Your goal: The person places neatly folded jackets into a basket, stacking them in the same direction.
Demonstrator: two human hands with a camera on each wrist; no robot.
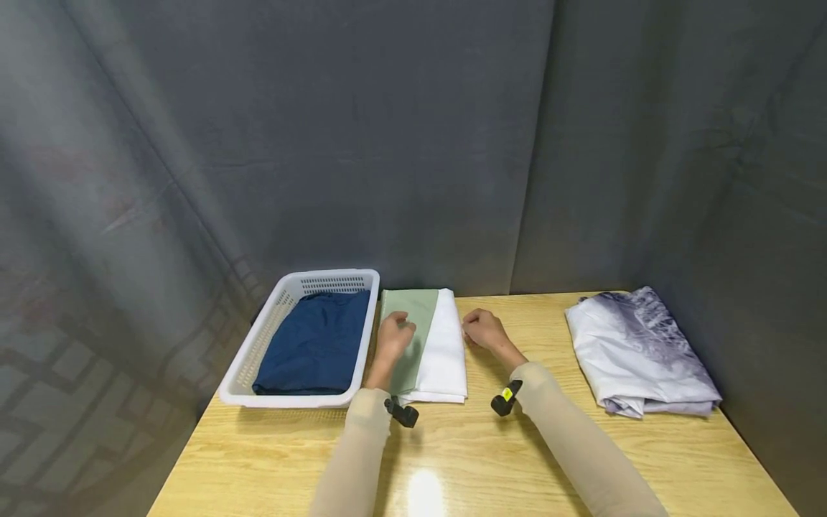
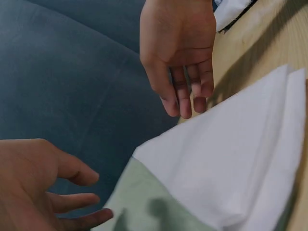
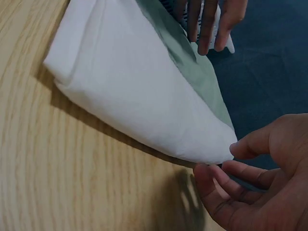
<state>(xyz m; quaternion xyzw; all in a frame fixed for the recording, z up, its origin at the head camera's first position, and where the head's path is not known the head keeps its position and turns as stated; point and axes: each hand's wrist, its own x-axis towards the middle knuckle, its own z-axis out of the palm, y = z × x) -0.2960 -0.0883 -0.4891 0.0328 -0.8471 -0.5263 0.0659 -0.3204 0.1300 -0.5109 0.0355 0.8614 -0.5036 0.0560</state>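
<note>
Head view, centre: the folded green-and-white cloth [image 1: 444,352] lies with its long axis running top to bottom of the frame, beneath the left hand [image 1: 395,337] and just left of the right hand [image 1: 486,330]. The left hand, nearer, is loosely spread and holds nothing; the right hand's thumb and fingers stand parted at the cloth's upper-right corner, contact uncertain. The wooden bench [image 1: 484,459] also carries 1 white basket [image 1: 291,402], left, and 1 patterned cloth [image 1: 646,352], right.
</note>
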